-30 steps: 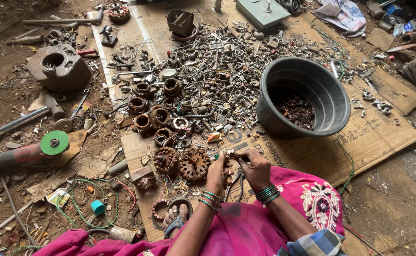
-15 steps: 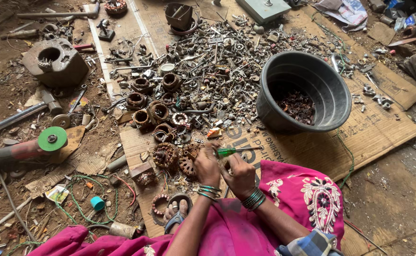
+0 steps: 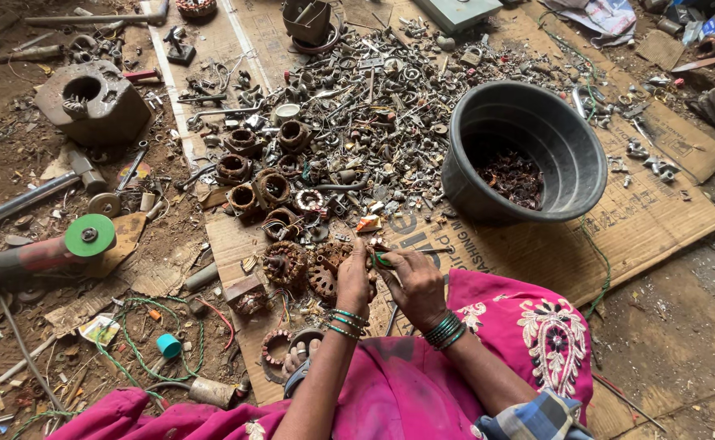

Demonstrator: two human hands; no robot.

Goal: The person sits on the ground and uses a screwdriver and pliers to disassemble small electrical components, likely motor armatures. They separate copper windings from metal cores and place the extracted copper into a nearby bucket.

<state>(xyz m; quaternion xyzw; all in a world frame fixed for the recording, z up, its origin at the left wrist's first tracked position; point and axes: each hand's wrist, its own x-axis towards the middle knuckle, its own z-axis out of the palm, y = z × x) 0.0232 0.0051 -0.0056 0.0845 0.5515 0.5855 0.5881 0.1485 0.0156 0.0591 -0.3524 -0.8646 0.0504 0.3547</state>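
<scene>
My left hand (image 3: 353,281) has its fingers (image 3: 359,259) curled tight around one end of a small green-handled tool (image 3: 384,260); my right hand (image 3: 414,281) closes its fingers (image 3: 398,262) on the same tool from the other side — both grip it, hardly any gap between them. The tool is thin, its green handle barely showing between my hands; what its tip is like I cannot tell. It sits just above the cardboard sheet (image 3: 537,253), near the rusty motor windings (image 3: 288,262); both wrists — green bangles (image 3: 443,330) on each — angle inward over my pink-clad lap, the black tub (image 3: 529,147) well apart ahead.
</scene>
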